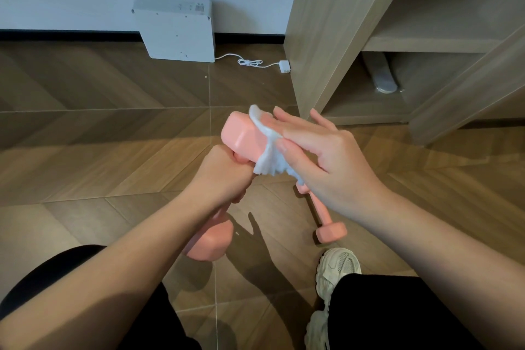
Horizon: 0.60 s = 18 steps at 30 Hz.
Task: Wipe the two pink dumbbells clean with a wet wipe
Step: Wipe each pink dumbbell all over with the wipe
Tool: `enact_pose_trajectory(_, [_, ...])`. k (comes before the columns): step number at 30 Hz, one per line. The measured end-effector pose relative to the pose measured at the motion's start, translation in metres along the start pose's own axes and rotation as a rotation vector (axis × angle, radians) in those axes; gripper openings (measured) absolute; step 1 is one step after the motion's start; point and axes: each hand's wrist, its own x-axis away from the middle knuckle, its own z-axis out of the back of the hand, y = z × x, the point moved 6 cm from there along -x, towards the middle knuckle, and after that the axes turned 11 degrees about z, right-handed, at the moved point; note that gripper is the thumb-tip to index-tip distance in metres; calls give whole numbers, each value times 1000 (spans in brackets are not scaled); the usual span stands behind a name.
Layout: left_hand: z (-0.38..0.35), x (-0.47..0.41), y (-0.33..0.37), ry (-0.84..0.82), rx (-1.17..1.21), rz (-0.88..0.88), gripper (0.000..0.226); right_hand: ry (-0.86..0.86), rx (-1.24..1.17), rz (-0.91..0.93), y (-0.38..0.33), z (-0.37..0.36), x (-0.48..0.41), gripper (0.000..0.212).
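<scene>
Pink dumbbell (241, 133) held aloft, left hand (224, 173) clenched round its handle; right hand (321, 150) presses the wet wipe (268, 162) flat-fingered on its upper head, hiding the floor dumbbell (331, 231) partly; sneaker (338, 267) just beside.

My left hand (218, 176) is closed in a fist round the dumbbell (241, 136), and its forearm comes from the lower left. My right hand (321, 156) is flat with straight fingers, pressing the wet wipe (270, 162).
</scene>
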Motion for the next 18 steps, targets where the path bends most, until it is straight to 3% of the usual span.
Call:
enact_pose_trajectory(4, [-10,4,3,-74,-209,-61,19,-72,-46,-62,2,-4,-3,40])
enact_pose_trajectory(8, [-18,4,8,-111,-387,-163,18,-136,-85,-242,13,-7,-4,40])
enact_pose_trajectory(14, [-11,2,10,-92,-362,-174,16,-173,12,-400,30,-7,-1,36])
enact_pose_trajectory(18, [-2,-3,3,-52,-243,-61,16,-192,147,-369,30,-7,-4,40])
